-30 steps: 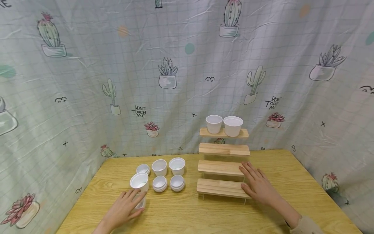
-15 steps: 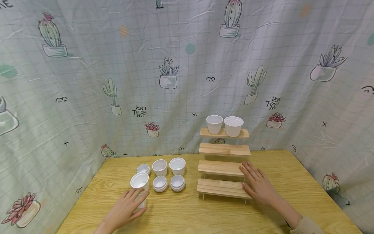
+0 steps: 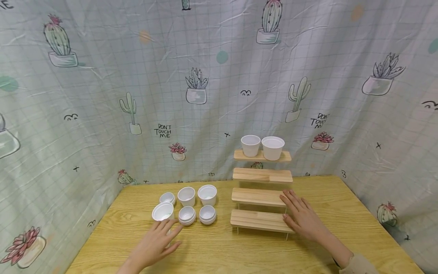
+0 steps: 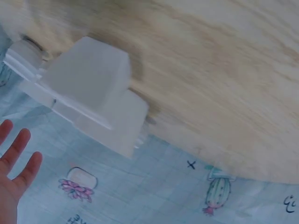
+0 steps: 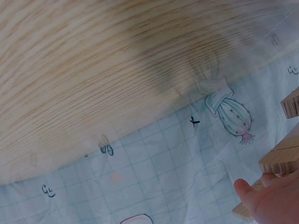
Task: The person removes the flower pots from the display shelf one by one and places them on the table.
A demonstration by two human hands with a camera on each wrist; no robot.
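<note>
My left hand (image 3: 154,241) hovers with fingers spread in front of a white plastic cup (image 3: 162,211). Another white cup lies mostly hidden beneath that hand. In the left wrist view the left hand (image 4: 16,172) shows loose fingers and holds nothing; white cups (image 4: 88,74) stand beyond it. My right hand (image 3: 304,219) rests at the right end of a wooden stepped stand, its fingers on the third step (image 3: 258,196) and its thumb near the lowest step (image 3: 260,219). In the right wrist view the right hand (image 5: 275,200) touches a wooden board (image 5: 280,161).
Two white cups (image 3: 251,145) sit on the stand's top step (image 3: 239,155). Left of the stand are taller cups (image 3: 207,195) and short stacked cups (image 3: 207,215) on the wooden table (image 3: 219,255). A cactus-print curtain (image 3: 219,114) encloses the table's back and sides.
My left hand has shifted slightly to the right, away from the cup beneath it, fingers spread. The right hand and the stand look the same.
</note>
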